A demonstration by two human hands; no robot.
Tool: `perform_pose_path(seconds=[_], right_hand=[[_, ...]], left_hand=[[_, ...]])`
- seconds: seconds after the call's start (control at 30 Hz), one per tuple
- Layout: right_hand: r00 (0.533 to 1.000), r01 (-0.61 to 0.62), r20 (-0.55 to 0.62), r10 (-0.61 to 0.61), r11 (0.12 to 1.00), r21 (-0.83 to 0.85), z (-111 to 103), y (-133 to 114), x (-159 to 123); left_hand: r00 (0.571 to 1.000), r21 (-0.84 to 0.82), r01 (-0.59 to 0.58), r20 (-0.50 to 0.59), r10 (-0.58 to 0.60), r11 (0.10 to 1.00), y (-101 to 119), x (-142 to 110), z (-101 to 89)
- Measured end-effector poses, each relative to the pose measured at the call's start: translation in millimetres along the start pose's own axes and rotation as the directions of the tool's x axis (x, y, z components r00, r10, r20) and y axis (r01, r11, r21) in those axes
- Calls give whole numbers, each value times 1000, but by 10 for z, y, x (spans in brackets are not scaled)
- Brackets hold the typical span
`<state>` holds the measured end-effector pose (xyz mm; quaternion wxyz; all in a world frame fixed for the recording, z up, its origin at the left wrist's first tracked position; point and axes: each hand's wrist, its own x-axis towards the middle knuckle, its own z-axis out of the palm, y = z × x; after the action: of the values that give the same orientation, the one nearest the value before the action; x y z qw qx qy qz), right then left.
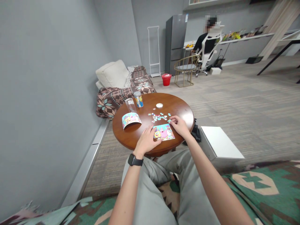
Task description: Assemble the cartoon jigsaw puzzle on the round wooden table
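Dial: round tabletop (175, 101), 12 = far edge. L hand (148, 137): grip released, palm down, fingers spread on left part of flat cartoon picture (164, 132) at approx. 5 o'clk, prob. to steady it; spot near wearer likely suits view & reach. R hand (180, 125), approx. 3 o'clk: thumb & finger meet at small puzzle pc (169, 121), just beyond picture's top right corner; pinched or merely touched, can't tell. Loose pcs (157, 117) scattered centre to 2 o'clk, presumably so each shows & lifts singly. Curved picture sheet (131, 117) arched at 9, poss. for ref. Clear tube (130, 105) at 10, printed canister (139, 100) at 11, round disc (159, 105) just past 12: all set back, prob. to leave working room.
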<state>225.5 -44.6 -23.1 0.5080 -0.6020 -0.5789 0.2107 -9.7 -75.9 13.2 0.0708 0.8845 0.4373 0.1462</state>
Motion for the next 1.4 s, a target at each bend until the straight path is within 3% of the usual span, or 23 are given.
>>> perform_pose_path(seconds=[0.23, 0.73, 1.4], right_hand=[[999, 27, 43, -24, 997, -77, -39, -42, -4], [1000, -12, 16, 11, 1000, 27, -14, -56, -25], [1000, 8, 20, -7, 997, -78, -42, -95, -49]], left_hand=[[1000, 9, -2, -5, 2, 1000, 8, -10, -10], [1000, -58, 25, -7, -26, 998, 9, -1, -18], [1000, -79, 19, 1, -19, 997, -5, 15, -21]])
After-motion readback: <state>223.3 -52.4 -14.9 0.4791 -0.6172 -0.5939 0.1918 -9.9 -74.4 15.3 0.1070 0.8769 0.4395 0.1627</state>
